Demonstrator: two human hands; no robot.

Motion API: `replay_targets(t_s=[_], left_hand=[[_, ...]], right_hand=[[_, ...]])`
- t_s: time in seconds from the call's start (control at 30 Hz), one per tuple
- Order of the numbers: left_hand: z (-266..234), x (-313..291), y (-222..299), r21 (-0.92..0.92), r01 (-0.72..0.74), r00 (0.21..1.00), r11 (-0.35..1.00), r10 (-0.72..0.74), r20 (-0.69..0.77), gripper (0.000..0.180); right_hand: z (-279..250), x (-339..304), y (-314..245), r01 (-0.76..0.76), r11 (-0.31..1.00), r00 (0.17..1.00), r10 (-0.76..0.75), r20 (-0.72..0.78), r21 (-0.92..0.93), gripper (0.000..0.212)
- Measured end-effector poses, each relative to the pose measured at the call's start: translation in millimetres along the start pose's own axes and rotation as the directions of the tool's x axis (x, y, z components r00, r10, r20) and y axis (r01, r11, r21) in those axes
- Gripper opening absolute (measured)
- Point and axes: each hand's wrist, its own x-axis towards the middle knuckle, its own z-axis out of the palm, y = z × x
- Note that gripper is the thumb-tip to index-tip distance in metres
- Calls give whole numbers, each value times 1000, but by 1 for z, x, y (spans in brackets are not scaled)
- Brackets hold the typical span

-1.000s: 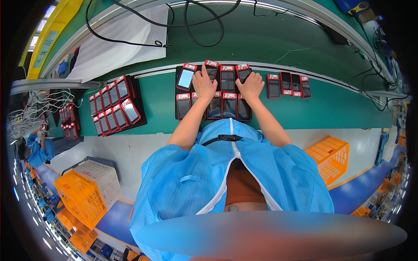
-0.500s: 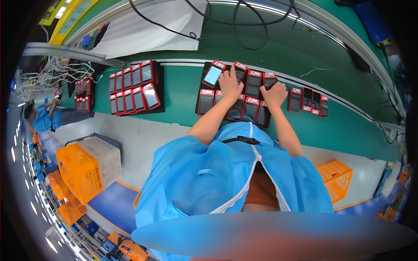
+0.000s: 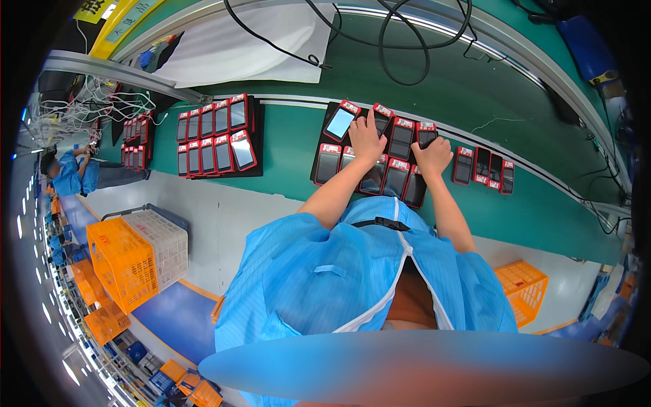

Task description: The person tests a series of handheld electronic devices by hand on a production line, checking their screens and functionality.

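Note:
Red-framed handheld devices with dark screens lie in two rows on a black tray point(image 3: 314, 178). My left hand point(image 3: 368, 142) reaches over the tray, its index finger stretched along a tilted device point(image 3: 384, 117) in the far row. Part of that device and some of the near row are hidden under the hand. Left of it, one device has a lit, pale screen point(image 3: 340, 124). My right hand point(image 3: 432, 158) has its thumb and bent fingers around the lower end of the device point(image 3: 426, 133) at the far row's right end.
Several similar devices point(image 3: 463, 166) lie to the right on the green table point(image 3: 549, 203). Another loaded black tray point(image 3: 255, 136) is on the left. Black cables point(image 3: 427, 61) hang above the bench. Orange crates point(image 3: 122, 261) stand on the floor, and a person in blue point(image 3: 74, 173) works far left.
The whole view has shifted slightly. Both hands stay over the same two devices; my left fingers have moved slightly on the tilted device.

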Motion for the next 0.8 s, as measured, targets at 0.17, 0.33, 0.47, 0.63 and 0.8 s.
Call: replay_targets(t_s=[0.17,0.33,0.47,0.63,0.8], left_hand=[[2,1,-1,2,-21,999,1000,21,-49,83],[2,1,-5,37,-20,999,999,22,-42,84],[6,1,-4,34,-29,999,999,30,-21,84],[6,0,-5,22,-40,998,999,41,-40,85],[5,0,-4,16,-30,999,999,30,-27,84]], right_hand=[[1,0,0,-1,1000,1000,1,-17,-9,56],[5,1,-2,-32,999,999,32,-10,-5,57],[6,0,1,-27,1000,999,27,-26,14,58],[8,0,2,-8,1000,999,10,-49,29,57],[9,0,1,-16,1000,999,17,-49,15,57]])
